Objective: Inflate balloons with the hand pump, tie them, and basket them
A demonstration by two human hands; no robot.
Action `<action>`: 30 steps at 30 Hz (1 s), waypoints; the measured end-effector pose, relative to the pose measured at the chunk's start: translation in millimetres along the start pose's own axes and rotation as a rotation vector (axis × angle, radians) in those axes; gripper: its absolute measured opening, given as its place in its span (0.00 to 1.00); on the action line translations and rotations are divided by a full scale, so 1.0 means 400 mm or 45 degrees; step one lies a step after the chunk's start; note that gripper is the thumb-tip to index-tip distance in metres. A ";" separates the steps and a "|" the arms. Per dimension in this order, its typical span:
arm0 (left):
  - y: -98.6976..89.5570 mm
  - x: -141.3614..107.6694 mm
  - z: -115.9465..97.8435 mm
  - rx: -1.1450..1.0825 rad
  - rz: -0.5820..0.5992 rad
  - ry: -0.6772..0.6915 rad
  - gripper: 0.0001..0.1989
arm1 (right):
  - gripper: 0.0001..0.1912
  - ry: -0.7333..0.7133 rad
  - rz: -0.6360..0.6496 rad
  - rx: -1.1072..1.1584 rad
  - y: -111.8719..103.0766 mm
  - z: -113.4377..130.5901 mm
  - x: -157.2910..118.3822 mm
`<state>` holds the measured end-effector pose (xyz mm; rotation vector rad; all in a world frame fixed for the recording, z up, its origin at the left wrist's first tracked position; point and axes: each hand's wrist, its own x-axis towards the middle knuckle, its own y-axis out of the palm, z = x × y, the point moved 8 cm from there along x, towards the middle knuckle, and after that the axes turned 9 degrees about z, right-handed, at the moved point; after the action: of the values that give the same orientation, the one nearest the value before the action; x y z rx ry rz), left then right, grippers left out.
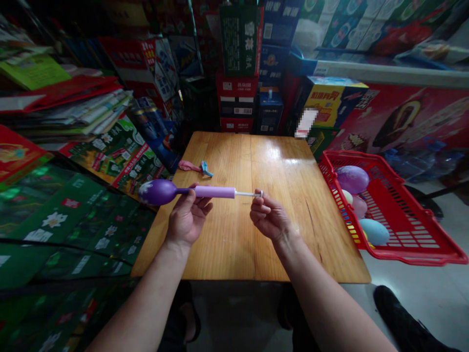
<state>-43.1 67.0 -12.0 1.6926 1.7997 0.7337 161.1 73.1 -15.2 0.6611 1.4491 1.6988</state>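
Over the wooden table [234,244], a lilac hand pump [216,192] lies level between my two hands. A partly inflated purple balloon [161,191] with white flower prints is fitted on its left end. My left hand [188,215] grips the balloon's stretched neck at the pump's nozzle end, thumb on top. With closed fingers, my right hand [269,212] holds the handle of the white plunger rod [247,194], which is drawn partway out. Beyond my left hand, a limp pink balloon [188,166] and a limp blue balloon [206,169] lie on the tabletop.
At the table's right stands a red basket [410,210] holding several inflated balloons [353,179]. Green cartons [51,220] and a pile of papers [73,110] crowd the left. Stacked boxes [238,93] line the back edge. A dark shoe [403,313] shows at lower right.
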 end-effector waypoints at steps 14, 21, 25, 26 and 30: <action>-0.005 0.002 -0.016 0.003 -0.004 0.021 0.15 | 0.04 -0.003 0.024 -0.019 0.007 0.004 0.002; 0.025 -0.019 0.057 0.030 0.085 -0.130 0.15 | 0.04 0.098 -0.036 0.049 -0.027 -0.055 0.010; 0.007 0.000 0.033 -0.006 0.050 -0.096 0.13 | 0.04 0.070 -0.014 0.036 -0.014 -0.018 0.005; 0.001 0.005 0.020 -0.011 0.030 -0.065 0.13 | 0.05 0.042 0.004 0.043 -0.007 -0.003 0.003; -0.003 0.002 -0.001 0.002 0.013 0.018 0.14 | 0.05 -0.022 0.020 0.066 0.003 0.016 0.000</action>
<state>-44.4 67.9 -12.6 1.7025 1.8030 0.7508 166.0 76.6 -12.8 0.7155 1.4833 1.6687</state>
